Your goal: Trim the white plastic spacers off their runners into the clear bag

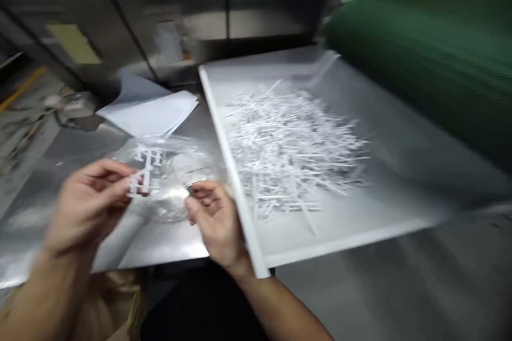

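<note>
Left hand (86,205): fingertips pinching a small white plastic frame (144,173), held above the tabletop (60,170).
Right hand (214,218): fingers curled, pinching the edge of a clear plastic bag (180,181).
Bag: lying on the tabletop between both hands.
Paper sheets (150,112): behind the bag.
Tray (360,234): just right, holding a heap of white sticks (292,149).

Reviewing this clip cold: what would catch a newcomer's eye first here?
First, the big heap of thin white plastic sticks spread across the white tray at centre right, under a green conveyor belt. Next, at lower left, the left hand pinches a small white branched plastic piece over the shiny metal table, with the right hand beside a clear plastic bag.
</note>
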`<state>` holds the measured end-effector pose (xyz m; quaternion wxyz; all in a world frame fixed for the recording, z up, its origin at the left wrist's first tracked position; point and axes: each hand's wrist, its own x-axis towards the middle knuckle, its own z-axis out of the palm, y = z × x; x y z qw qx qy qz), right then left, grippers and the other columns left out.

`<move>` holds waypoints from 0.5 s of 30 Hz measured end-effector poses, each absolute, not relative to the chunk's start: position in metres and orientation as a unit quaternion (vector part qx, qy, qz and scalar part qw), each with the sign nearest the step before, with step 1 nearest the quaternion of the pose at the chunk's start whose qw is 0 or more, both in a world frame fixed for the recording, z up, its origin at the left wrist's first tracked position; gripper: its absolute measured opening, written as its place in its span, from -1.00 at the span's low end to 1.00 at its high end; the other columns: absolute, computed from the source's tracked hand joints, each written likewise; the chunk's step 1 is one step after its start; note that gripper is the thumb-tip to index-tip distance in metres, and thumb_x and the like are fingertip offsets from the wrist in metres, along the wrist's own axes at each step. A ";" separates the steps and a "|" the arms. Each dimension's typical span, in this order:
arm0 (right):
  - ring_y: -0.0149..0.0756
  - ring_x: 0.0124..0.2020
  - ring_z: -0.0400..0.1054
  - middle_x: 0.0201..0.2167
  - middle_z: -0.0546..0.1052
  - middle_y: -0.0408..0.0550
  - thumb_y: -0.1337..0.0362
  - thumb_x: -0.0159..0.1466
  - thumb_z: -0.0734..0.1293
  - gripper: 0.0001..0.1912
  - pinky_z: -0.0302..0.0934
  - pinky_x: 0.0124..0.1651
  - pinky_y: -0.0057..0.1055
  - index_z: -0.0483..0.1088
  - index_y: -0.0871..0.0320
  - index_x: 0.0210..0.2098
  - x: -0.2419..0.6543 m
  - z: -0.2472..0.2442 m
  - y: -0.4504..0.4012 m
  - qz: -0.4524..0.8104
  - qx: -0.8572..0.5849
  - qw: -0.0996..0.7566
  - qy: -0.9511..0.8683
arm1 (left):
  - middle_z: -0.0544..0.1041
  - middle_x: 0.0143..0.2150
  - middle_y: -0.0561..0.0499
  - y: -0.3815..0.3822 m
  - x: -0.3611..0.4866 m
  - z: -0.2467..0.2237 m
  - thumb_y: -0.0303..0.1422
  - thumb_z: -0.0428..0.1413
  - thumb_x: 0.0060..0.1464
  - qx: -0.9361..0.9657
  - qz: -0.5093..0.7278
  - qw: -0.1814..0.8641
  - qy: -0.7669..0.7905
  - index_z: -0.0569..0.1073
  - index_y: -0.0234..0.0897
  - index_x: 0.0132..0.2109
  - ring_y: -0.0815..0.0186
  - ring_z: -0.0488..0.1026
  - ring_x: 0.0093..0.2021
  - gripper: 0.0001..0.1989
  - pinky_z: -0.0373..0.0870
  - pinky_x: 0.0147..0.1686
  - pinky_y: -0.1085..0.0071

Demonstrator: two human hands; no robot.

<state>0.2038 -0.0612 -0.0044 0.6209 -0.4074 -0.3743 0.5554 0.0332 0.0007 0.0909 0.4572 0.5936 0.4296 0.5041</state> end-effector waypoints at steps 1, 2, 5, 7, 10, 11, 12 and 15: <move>-0.32 -0.44 0.44 -0.28 0.54 -0.05 0.04 0.37 0.46 -0.69 0.43 -0.39 -0.37 0.39 0.04 -0.03 0.205 -0.005 -0.062 0.572 -0.398 0.616 -0.366 | 0.70 -0.45 0.13 -0.013 0.020 0.068 -0.21 0.58 -0.05 0.560 0.512 0.471 0.450 0.66 -0.27 -0.29 0.45 0.62 -0.56 -0.67 0.56 -0.49 0.67; -0.37 -0.50 0.39 -0.33 0.54 -0.11 0.03 0.39 0.45 -0.69 0.38 -0.43 -0.41 0.37 0.03 -0.04 0.207 -0.005 -0.062 0.588 -0.386 0.611 -0.363 | 0.73 -0.39 0.09 -0.023 0.012 0.050 -0.22 0.59 -0.07 0.531 0.521 0.479 0.465 0.67 -0.25 -0.29 0.41 0.66 -0.50 -0.68 0.61 -0.43 0.65; -0.45 -0.56 0.32 -0.42 0.56 -0.21 0.04 0.48 0.42 -0.75 0.30 -0.44 -0.47 0.34 0.02 -0.05 0.208 -0.004 -0.062 0.609 -0.343 0.612 -0.370 | 0.75 -0.36 0.01 -0.031 0.009 0.018 -0.29 0.60 -0.07 0.470 0.520 0.550 0.454 0.73 -0.22 -0.23 0.31 0.73 -0.41 -0.72 0.70 -0.33 0.58; -0.47 -0.57 0.30 -0.46 0.55 -0.24 0.07 0.49 0.42 -0.78 0.24 -0.47 -0.51 0.35 0.02 -0.08 0.208 -0.002 -0.062 0.609 -0.336 0.609 -0.382 | 0.75 -0.36 -0.02 -0.027 0.013 0.011 -0.33 0.58 -0.03 0.452 0.504 0.602 0.424 0.76 -0.20 -0.18 0.27 0.75 -0.38 -0.75 0.72 -0.28 0.56; -0.50 -0.59 0.23 -0.52 0.49 -0.29 0.12 0.47 0.45 -0.81 0.17 -0.50 -0.55 0.39 0.04 -0.11 0.208 0.001 -0.063 0.587 -0.366 0.607 -0.392 | 0.77 -0.31 -0.02 -0.024 0.010 0.009 -0.37 0.53 0.08 0.469 0.473 0.626 0.405 0.78 -0.13 -0.16 0.28 0.77 -0.30 -0.83 0.73 -0.20 0.57; -0.50 -0.59 0.21 -0.53 0.46 -0.30 0.14 0.46 0.46 -0.82 0.16 -0.51 -0.56 0.41 0.04 -0.12 0.208 0.002 -0.063 0.574 -0.379 0.610 -0.393 | 0.78 -0.28 -0.01 -0.024 0.008 0.009 -0.39 0.51 0.10 0.476 0.464 0.629 0.403 0.78 -0.10 -0.15 0.29 0.77 -0.28 -0.83 0.72 -0.18 0.58; -0.50 -0.58 0.21 -0.54 0.44 -0.30 0.17 0.44 0.48 -0.83 0.15 -0.51 -0.56 0.44 0.05 -0.13 0.208 0.002 -0.062 0.561 -0.393 0.612 -0.395 | 0.78 -0.27 0.01 -0.026 0.005 0.009 -0.41 0.50 0.12 0.482 0.456 0.632 0.401 0.78 -0.08 -0.14 0.30 0.78 -0.26 -0.83 0.72 -0.17 0.59; -0.49 -0.51 0.28 -0.48 0.44 -0.27 0.23 0.38 0.52 -0.86 0.20 -0.46 -0.55 0.50 0.07 -0.14 0.208 0.002 -0.062 0.537 -0.431 0.600 -0.408 | 0.78 -0.24 0.03 -0.031 -0.001 0.010 -0.47 0.47 0.16 0.500 0.439 0.631 0.398 0.78 -0.04 -0.13 0.33 0.78 -0.24 -0.80 0.71 -0.15 0.62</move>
